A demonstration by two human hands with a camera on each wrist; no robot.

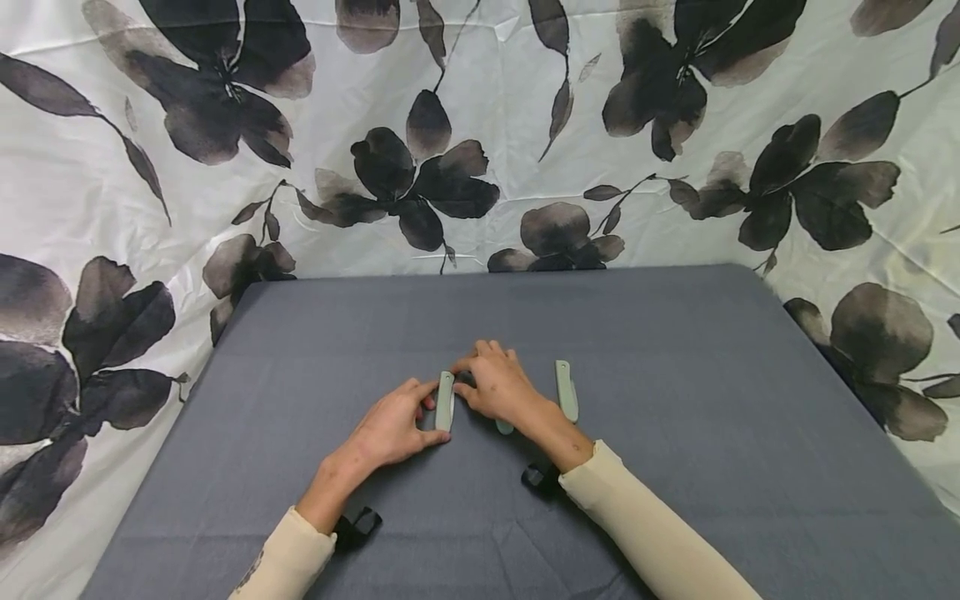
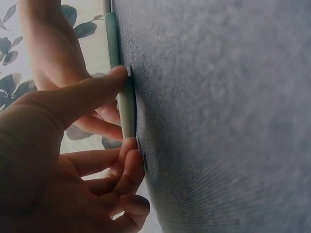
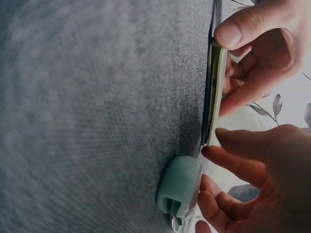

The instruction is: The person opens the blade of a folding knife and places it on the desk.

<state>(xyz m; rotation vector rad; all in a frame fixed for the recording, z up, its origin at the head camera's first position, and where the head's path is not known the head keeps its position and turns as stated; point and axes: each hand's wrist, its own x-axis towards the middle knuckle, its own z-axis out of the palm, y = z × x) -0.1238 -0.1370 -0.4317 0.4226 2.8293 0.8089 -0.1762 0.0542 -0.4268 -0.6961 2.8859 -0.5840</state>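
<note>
A pale green folding knife (image 1: 445, 404) with a hole near one end lies on the grey cloth, between both hands. My left hand (image 1: 392, 425) holds it lengthwise, thumb at the near end and fingertips at the far end. From the right, my right hand (image 1: 497, 383) pinches its far end with thumb and index finger. The right wrist view shows a long slot in the knife's edge (image 3: 214, 92). Partly hidden under my right hand is a second green knife (image 1: 504, 427). Farther right lies a third one (image 1: 567, 392), a strip protruding along its right side.
Grey cloth (image 1: 675, 350) covers the table. A white curtain with dark flowers (image 1: 540, 167) hangs behind and down both sides. Black wrist cameras (image 1: 358, 527) sit under both forearms, close over the cloth.
</note>
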